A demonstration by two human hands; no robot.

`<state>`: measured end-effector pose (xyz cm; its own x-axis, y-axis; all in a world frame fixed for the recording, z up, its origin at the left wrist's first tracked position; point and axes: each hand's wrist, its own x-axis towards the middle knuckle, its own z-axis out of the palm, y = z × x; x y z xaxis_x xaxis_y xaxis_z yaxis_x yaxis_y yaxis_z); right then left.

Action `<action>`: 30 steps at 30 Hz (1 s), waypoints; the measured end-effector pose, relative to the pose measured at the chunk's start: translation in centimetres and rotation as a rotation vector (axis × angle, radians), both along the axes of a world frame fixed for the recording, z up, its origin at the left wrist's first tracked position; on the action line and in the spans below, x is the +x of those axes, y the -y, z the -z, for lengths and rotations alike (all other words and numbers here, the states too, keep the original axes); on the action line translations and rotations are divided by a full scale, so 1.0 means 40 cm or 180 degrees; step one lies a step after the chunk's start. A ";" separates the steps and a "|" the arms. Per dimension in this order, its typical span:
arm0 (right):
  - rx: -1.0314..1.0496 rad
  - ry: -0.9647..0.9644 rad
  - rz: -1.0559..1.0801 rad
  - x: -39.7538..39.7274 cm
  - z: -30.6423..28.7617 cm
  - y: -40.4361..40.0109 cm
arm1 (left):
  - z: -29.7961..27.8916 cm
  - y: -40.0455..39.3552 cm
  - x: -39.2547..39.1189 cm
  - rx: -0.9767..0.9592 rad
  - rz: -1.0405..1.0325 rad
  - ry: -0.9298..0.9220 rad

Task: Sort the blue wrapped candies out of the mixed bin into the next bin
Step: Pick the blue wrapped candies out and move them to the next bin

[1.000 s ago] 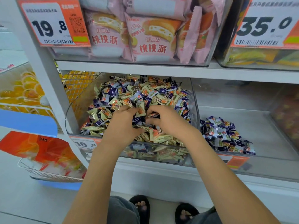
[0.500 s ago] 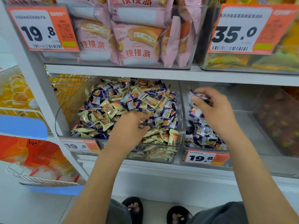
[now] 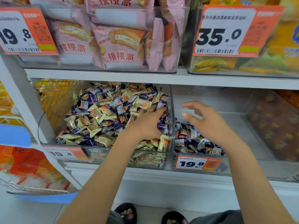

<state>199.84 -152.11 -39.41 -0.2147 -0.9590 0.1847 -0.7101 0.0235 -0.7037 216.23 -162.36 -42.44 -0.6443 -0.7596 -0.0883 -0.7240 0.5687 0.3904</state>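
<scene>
The clear mixed bin (image 3: pixel 103 156) on the lower shelf is heaped with cream and blue wrapped candies (image 3: pixel 103 113). My left hand (image 3: pixel 149 122) is in its right side, fingers reaching among the wrappers; whether it holds one I cannot tell. The neighbouring clear bin (image 3: pixel 242 126) to the right has a small pile of blue wrapped candies (image 3: pixel 192 139) at its front left. My right hand (image 3: pixel 206 120) hovers over that pile with fingers spread and relaxed, holding nothing.
A shelf above carries pink snack packs (image 3: pixel 119 44) and yellow bags (image 3: pixel 275 50) behind orange price tags (image 3: pixel 233 31). A bin of dark sweets (image 3: pixel 275 125) stands at the far right. A wire basket of orange goods (image 3: pixel 48 92) sits left. My feet (image 3: pixel 127 213) show below.
My right hand has let go of the blue candies over the right bin and now hangs open lower. My left hand has slid right and deeper into the mixed bin.
</scene>
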 end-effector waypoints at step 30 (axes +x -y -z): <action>-0.0681 0.1178 -0.0216 0.006 -0.027 -0.014 | -0.169 -0.137 0.005 0.1066 0.0146 -0.2532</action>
